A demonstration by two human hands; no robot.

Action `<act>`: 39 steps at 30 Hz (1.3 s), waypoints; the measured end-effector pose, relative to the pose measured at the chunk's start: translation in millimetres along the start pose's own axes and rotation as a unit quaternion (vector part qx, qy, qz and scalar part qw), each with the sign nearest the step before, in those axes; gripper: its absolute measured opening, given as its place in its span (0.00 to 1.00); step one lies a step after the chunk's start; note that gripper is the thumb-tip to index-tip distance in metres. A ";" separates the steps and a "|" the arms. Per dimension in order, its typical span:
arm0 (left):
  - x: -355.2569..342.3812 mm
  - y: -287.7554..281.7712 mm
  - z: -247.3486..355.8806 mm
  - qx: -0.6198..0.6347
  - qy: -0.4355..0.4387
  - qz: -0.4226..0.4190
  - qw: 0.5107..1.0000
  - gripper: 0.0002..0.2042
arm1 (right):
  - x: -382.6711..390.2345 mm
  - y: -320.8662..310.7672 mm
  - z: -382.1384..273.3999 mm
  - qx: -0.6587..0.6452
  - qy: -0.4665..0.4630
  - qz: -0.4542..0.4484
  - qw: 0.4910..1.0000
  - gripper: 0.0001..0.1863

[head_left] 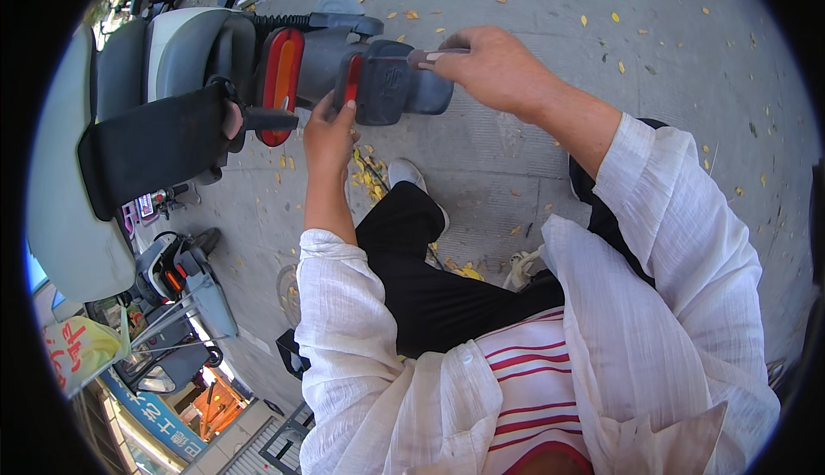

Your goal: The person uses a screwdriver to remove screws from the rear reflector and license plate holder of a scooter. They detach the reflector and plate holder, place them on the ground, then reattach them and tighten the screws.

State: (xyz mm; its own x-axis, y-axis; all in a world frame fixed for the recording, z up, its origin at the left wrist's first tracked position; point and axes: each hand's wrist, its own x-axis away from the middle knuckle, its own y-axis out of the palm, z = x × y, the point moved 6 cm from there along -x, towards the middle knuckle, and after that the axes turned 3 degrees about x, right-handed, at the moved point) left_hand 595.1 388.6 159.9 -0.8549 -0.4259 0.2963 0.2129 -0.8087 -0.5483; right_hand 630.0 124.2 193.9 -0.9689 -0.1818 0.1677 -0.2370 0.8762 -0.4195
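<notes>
Progress: Work at the scooter's rear looks under way, not finished, since both hands are at it. The red reflector point(352, 79) sits on the dark plate point(388, 88); whether it is firmly fixed, I cannot tell.
Reflector: On the picture's dial, towards 11 o'clock; at 1 o'clock from the left hand, 9 o'clock from the right.
Left hand point(329, 141): Fingertips touch the reflector's lower end; pinching or merely steadying, I cannot tell.
Right hand point(491, 69): Grasps a slim handled tool point(424, 59), pointing to 9 o'clock, its near end at the plate's edge.
Tail light point(281, 79): Red and orange, at 9 o'clock from the reflector.
</notes>
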 end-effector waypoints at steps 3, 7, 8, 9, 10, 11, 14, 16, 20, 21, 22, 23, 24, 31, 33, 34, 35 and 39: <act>1.6 -0.2 2.7 0.000 0.010 0.000 1.000 0.23 | 0.8 0.2 -1.8 -0.006 -0.004 0.002 1.000 0.25; -0.7 -1.9 2.6 0.000 0.006 -0.016 1.000 0.22 | -0.4 0.4 -3.9 0.019 -0.019 0.001 1.000 0.25; -1.2 -2.0 2.4 -0.002 0.006 -0.020 1.000 0.21 | -0.1 1.1 -3.9 0.029 -0.024 -0.004 0.999 0.25; -1.8 -2.5 2.0 -0.007 0.006 -0.017 1.000 0.21 | 0.1 1.6 -4.1 0.040 -0.030 -0.006 0.999 0.25; -2.4 -3.0 1.9 -0.012 0.007 -0.012 1.000 0.20 | 0.5 2.4 -4.0 0.052 -0.033 -0.008 0.998 0.25; -2.8 -3.4 1.9 -0.018 0.009 -0.007 1.000 0.20 | 1.0 3.3 -3.8 0.052 -0.034 -0.011 0.998 0.25; -3.5 -4.0 2.2 -0.021 0.016 0.003 1.000 0.19 | 2.1 5.5 -3.1 0.050 -0.028 -0.018 0.998 0.25; -3.4 -4.1 1.6 -0.023 0.012 0.005 1.000 0.20 | 2.7 5.0 -3.7 0.043 -0.023 -0.016 0.999 0.25; -3.7 -4.1 2.1 -0.019 0.017 0.001 1.000 0.20 | 3.9 1.8 -5.9 0.042 -0.022 -0.008 0.999 0.26; -3.6 -4.2 1.8 -0.024 0.017 0.002 1.000 0.20 | 4.1 1.4 -5.8 0.040 -0.019 -0.008 0.999 0.26; -3.7 -4.2 1.7 -0.025 0.017 0.003 1.000 0.20 | 4.0 1.2 -5.7 0.038 -0.016 -0.008 0.999 0.26; -3.8 -4.2 1.6 -0.024 0.018 0.004 1.000 0.20 | 3.7 1.3 -6.0 0.047 -0.017 -0.007 0.999 0.26; -4.0 -4.1 1.3 -0.026 0.017 0.003 1.000 0.20 | 3.5 1.7 -6.1 0.055 -0.018 -0.007 0.998 0.26; -5.5 -3.6 0.6 -0.020 0.018 -0.003 1.000 0.20 | 2.7 2.5 -6.9 0.055 -0.010 -0.003 0.998 0.27; -5.5 -3.5 0.6 -0.023 0.016 -0.004 1.000 0.20 | 3.7 6.7 -1.0 -0.017 0.046 -0.049 0.998 0.25; -5.3 -3.3 0.4 -0.025 0.013 -0.004 1.000 0.20 | 5.1 9.6 1.7 -0.053 0.074 -0.071 0.993 0.24; -5.0 -3.2 0.3 -0.028 0.010 -0.003 1.000 0.19 | 8.0 14.9 6.8 -0.142 0.129 -0.098 0.976 0.22; -3.2 -1.9 2.3 -0.024 0.017 -0.001 1.000 0.19 | 17.2 33.8 14.3 -0.353 0.250 -0.161 0.887 0.17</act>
State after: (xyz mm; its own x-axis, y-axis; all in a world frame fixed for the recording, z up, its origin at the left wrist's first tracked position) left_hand 598.5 390.6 161.7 -0.8707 -0.4106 0.2708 0.1901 -0.7888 -0.5846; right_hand 604.2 144.3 169.8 -0.6645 -0.4077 0.6262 -0.2210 0.9078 0.3566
